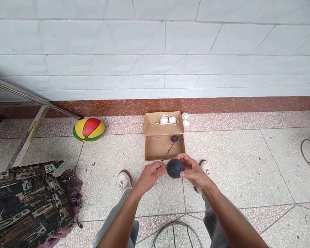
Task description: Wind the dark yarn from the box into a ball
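the right hand (pixel 196 175) has its grip curled around the dark yarn ball (pixel 175 168), which sits between thumb and fingers near the front edge of the open box (pixel 155 148); the left hand (pixel 150 177) is just beside the ball, its grip narrow, pinching the dark strand (pixel 168 151) that runs to a small dark ball (pixel 174 138) inside the box; 2 white balls (pixel 164 119) lie in the lid (pixel 151 129)

I face a white tiled wall (pixel 150 41), a red-brown marbled skirting (pixel 222 104) along its foot. Under me spreads a pale speckled floor (pixel 229 168) with dark seams (pixel 277 165) and pinkish bands (pixel 235 121). A metal frame (pixel 31 131) slants in at my left; the light is bright and even.
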